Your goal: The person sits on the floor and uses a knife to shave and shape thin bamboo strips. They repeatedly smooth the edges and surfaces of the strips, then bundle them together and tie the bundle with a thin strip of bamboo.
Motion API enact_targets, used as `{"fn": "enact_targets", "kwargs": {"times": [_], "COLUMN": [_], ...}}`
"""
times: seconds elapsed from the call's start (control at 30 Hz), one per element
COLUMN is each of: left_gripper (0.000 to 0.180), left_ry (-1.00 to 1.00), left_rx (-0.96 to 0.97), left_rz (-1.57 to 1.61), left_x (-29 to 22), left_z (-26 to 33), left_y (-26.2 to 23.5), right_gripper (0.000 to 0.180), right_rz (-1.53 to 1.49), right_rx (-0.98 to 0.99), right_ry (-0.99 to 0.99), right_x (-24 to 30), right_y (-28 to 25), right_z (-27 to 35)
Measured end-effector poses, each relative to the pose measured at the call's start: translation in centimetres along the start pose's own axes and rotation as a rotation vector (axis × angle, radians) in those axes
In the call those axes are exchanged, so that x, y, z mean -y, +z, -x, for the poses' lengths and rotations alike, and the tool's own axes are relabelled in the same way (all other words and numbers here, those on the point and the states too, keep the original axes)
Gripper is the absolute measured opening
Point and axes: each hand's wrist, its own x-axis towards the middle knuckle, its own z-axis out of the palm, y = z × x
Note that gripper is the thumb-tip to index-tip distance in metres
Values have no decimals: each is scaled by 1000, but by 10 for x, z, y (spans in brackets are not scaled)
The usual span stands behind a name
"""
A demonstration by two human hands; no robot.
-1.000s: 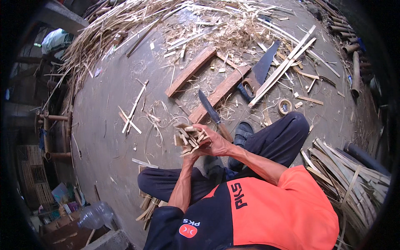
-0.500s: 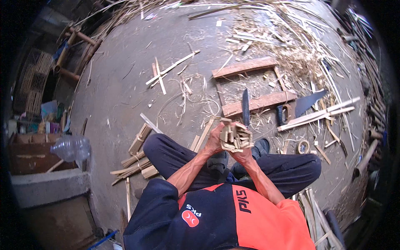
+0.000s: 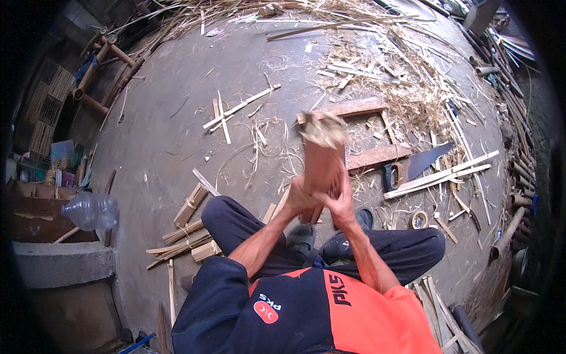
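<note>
A bundle of flat wooden slats [image 3: 323,165] stands out in front of my lap, its blurred far ends pointing away from me. My left hand [image 3: 299,196] is closed round the near part of the bundle from the left side. From the other side my right hand [image 3: 339,203] grips the same bundle, its thumb lying across toward the left hand. Behind the bundle, a wooden frame [image 3: 377,156] lies on the floor, partly covered by it. A handsaw [image 3: 421,165] rests to the right of the frame.
Tied bundles of slats [image 3: 190,205] lie left of my knee. A tape roll [image 3: 418,220] sits by my right knee, with pale strips [image 3: 442,174] beyond it. Shavings [image 3: 413,88] cover the far right floor. Crossed sticks [image 3: 227,113] lie ahead; a clear plastic bottle [image 3: 91,211] is far left.
The bundle has swung from end-on toward me to pointing away, its slat ends now farther forward. Both hands keep their grip. The knife by the frame is now mostly hidden behind the bundle.
</note>
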Motion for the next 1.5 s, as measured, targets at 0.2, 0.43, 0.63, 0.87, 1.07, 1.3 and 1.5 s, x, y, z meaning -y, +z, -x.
{"fn": "enact_targets", "kwargs": {"times": [0.2, 0.43, 0.63, 0.87, 1.07, 1.3, 1.5], "left_gripper": [43, 45, 49, 48, 52, 54, 59], "left_ry": [-266, -272, -465, -546, -574, -540, -566], "left_rx": [144, 244, 250, 258, 224, 182, 205], "left_rz": [966, 1185, 1170, 1196, 1191, 1128, 1037], "left_x": [-48, -39, -22, -9, -7, -2, -3], "left_z": [-30, -9, 13, 12, 11, -5, -21], "left_y": [-27, -10, 5, 14, 19, 12, 9], "right_gripper": [61, 58, 46, 40, 14, 69, 92], "right_rz": [-965, -1022, -1161, -1061, -714, 56, 415], "right_rx": [-147, -266, -413, -436, -438, -127, 171], "right_ry": [39, 113, 176, 155, 165, 362, 388], "right_x": [59, 54, 49, 48, 37, 23, 13], "right_y": [-17, -39, -61, -75, -74, -62, -36], "right_z": [-50, -29, -16, -8, -1, 48, 55]}}
